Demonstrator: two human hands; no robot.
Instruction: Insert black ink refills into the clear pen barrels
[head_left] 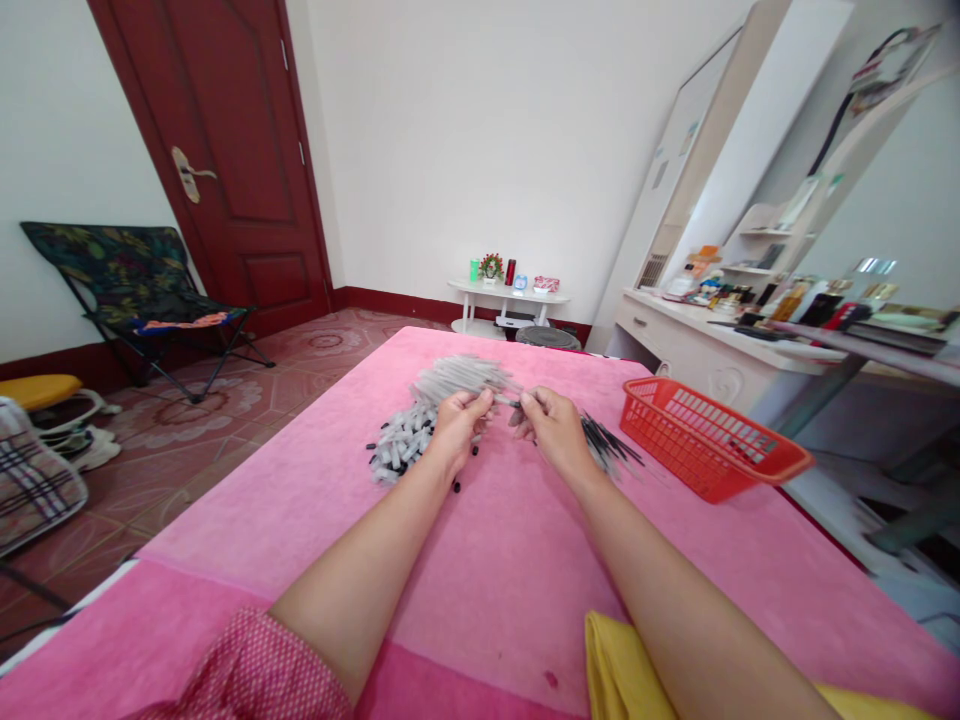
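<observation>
My left hand (459, 428) is closed, thumb against fingers, on a thin pale pen barrel (507, 402). Facing it, my right hand (553, 428) pinches a small dark piece (516, 405) at the barrel's right end; the fingers partly hide it. Behind my hands lies a heap of long translucent pen barrels (459, 374). Clear pen caps (401, 442), some with black ends, are piled left of my left hand. Thin black-and-clear pen refills (613, 442) spread out beside my right hand. A small black plug (457, 487) lies near my left wrist.
A pink cloth (300, 520) covers the table. An orange-red plastic basket (712, 440) stands at the right. Folded yellow cloth (622, 665) lies at the near edge under my right forearm. Beyond are a folding chair (135, 290), a low white table (510, 291) and a dresser (705, 330).
</observation>
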